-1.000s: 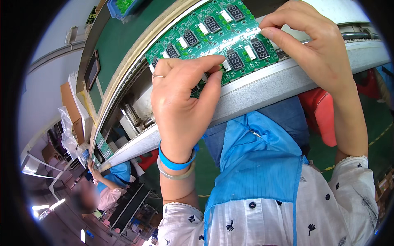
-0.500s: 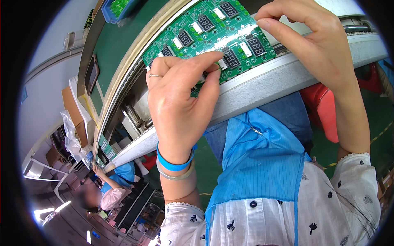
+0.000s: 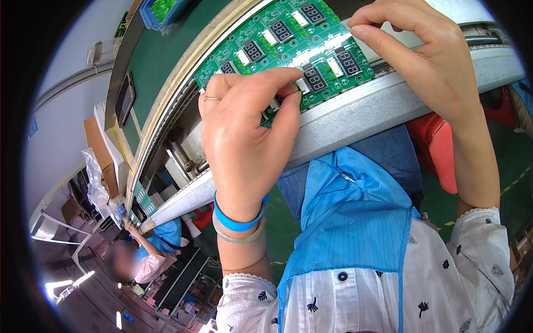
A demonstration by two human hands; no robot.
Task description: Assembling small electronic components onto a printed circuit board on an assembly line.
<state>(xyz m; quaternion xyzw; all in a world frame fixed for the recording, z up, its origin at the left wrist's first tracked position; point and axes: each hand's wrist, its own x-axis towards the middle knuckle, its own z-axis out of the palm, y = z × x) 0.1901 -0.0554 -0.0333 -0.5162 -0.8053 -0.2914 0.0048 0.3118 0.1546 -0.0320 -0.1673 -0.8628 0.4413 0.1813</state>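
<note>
A green circuit board lies on the rail conveyor, carrying several black three-digit displays, each beside a white pin connector. My left hand is over the board's near left part, thumb and index finger drawn together at the white connector of one near display. Whatever lies between those fingertips is hidden. Just off the board's right end, my right hand is raised with thumb and index finger nearly together. Anything pinched there is too small to make out.
A pale metal rail runs along the near side of the board. Beyond the far rail is a green bench top with a blue bin of green parts and a dark flat device. Another person works farther down the line at left.
The board has shifted slightly to the right along the rails. My left hand has moved a little with it, while my right hand has hardly moved.
</note>
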